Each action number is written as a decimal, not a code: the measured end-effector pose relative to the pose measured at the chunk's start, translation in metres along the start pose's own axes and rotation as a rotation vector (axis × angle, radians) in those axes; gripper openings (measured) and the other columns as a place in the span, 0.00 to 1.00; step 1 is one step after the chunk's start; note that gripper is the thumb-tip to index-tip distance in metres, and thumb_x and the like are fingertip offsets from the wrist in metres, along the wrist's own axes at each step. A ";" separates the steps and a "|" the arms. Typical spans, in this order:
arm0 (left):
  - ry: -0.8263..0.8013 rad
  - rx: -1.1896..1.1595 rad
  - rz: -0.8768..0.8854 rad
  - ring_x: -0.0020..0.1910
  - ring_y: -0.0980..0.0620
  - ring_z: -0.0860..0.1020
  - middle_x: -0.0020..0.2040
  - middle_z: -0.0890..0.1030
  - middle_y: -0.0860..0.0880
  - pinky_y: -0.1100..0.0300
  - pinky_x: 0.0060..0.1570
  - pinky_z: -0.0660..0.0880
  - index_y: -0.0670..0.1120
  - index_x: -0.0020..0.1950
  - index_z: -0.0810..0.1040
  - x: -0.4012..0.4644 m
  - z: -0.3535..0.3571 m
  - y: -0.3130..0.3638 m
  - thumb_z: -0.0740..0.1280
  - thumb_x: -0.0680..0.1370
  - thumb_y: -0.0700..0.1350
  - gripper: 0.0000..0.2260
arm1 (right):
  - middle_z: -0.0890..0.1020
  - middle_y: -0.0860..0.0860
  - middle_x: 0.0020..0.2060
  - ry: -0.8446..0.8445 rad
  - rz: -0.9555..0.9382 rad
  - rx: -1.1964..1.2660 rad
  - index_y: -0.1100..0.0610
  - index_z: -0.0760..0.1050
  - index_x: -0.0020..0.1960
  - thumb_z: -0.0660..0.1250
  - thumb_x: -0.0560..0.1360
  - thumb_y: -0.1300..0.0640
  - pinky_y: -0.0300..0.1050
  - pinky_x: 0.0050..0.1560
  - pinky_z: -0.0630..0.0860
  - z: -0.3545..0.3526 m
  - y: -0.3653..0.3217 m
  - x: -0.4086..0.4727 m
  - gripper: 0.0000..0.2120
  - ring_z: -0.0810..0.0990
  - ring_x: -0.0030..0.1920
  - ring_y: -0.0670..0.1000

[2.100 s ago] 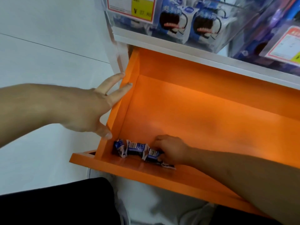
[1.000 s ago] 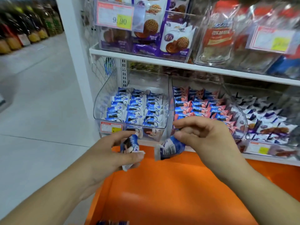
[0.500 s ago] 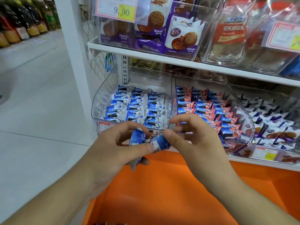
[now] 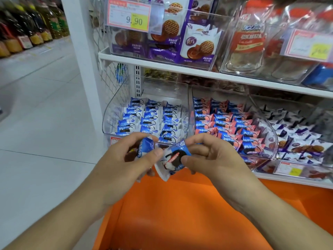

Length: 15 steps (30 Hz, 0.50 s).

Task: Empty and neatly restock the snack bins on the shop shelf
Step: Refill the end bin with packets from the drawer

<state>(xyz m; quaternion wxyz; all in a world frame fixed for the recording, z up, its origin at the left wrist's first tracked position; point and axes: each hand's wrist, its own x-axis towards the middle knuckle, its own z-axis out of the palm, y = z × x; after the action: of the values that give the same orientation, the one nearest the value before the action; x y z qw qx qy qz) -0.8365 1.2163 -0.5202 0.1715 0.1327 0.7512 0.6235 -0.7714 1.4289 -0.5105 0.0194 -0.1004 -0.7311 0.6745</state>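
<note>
The white shop shelf [image 4: 180, 68] fills the upper right of the frame, with two of its boards in view, and a pale tiled floor [image 4: 41, 123] takes up the left side. Below the shelf, across the bottom centre and right, lies an orange tray [image 4: 189, 213] with one raised wall visible on its left.

On the lower board stand three clear snack bins. The left bin [image 4: 115, 107] holds three neat rows of blue-and-white snack packets [image 4: 149, 118]. The middle bin [image 4: 266, 127] holds blue-and-pink packets [image 4: 225, 121] in ordered rows; the exact count is too dense to tell. The right bin [image 4: 306, 112] holds purple-and-white packets [image 4: 297, 139], partly blurred. On the upper board are two more clear bins, one with purple biscuit packs [image 4: 200, 42] and one with red-labelled bags [image 4: 250, 40]. Two price tags show up there, one reading 9.90 [image 4: 129, 16]. A row of bottles [image 4: 27, 29] stands in the far upper left.

Two hands meet at the centre, in front of the left bin and above the tray. The left hand [image 4: 126, 163] curls its fingers and thumb around one blue packet [image 4: 146, 147]. The right hand [image 4: 212, 159] pinches a second blue-and-white packet [image 4: 174, 157] between thumb and fingers. The two packets touch.
</note>
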 end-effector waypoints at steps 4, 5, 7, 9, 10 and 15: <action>-0.094 -0.029 -0.038 0.37 0.42 0.86 0.49 0.87 0.51 0.40 0.43 0.81 0.57 0.56 0.85 -0.002 0.008 0.001 0.75 0.76 0.49 0.10 | 0.86 0.47 0.42 0.014 -0.086 -0.032 0.52 0.85 0.55 0.72 0.78 0.66 0.38 0.43 0.77 0.009 0.002 0.000 0.12 0.81 0.39 0.46; -0.078 -0.042 -0.041 0.37 0.41 0.86 0.49 0.87 0.51 0.42 0.41 0.81 0.57 0.55 0.85 -0.002 0.009 0.000 0.75 0.76 0.48 0.09 | 0.84 0.48 0.40 0.010 -0.084 -0.010 0.49 0.86 0.56 0.72 0.78 0.65 0.39 0.45 0.78 0.011 0.002 -0.001 0.13 0.81 0.40 0.46; -0.031 -0.071 -0.051 0.37 0.42 0.86 0.48 0.87 0.51 0.47 0.40 0.79 0.59 0.53 0.86 0.002 0.008 -0.002 0.76 0.75 0.48 0.09 | 0.81 0.50 0.37 -0.024 -0.060 0.044 0.47 0.85 0.59 0.73 0.78 0.66 0.44 0.45 0.82 0.014 0.002 0.000 0.17 0.83 0.40 0.49; 0.007 -0.063 -0.073 0.37 0.44 0.87 0.47 0.87 0.53 0.51 0.38 0.79 0.60 0.52 0.85 0.008 0.003 -0.005 0.76 0.74 0.51 0.08 | 0.82 0.58 0.38 -0.004 -0.061 -0.012 0.47 0.82 0.62 0.74 0.77 0.68 0.56 0.47 0.84 0.014 0.001 0.008 0.21 0.84 0.41 0.58; 0.021 -0.048 -0.085 0.37 0.45 0.87 0.45 0.87 0.53 0.55 0.37 0.80 0.61 0.51 0.85 0.011 0.000 -0.006 0.75 0.74 0.55 0.07 | 0.81 0.59 0.36 0.037 -0.070 -0.066 0.49 0.79 0.62 0.74 0.76 0.69 0.59 0.47 0.82 0.011 -0.002 0.016 0.21 0.82 0.38 0.61; 0.068 -0.028 -0.197 0.36 0.47 0.85 0.41 0.84 0.44 0.54 0.40 0.79 0.58 0.51 0.85 0.034 -0.025 -0.024 0.71 0.78 0.59 0.08 | 0.83 0.47 0.41 0.091 -0.243 -0.665 0.48 0.76 0.53 0.81 0.72 0.60 0.43 0.46 0.82 -0.001 -0.033 0.088 0.18 0.83 0.40 0.50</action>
<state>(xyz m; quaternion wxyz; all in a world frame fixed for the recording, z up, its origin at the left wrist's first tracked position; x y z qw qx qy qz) -0.8773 1.2038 -0.5432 0.2082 0.0343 0.7572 0.6182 -0.8612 1.4433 -0.4875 0.0983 -0.0433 -0.9157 0.3872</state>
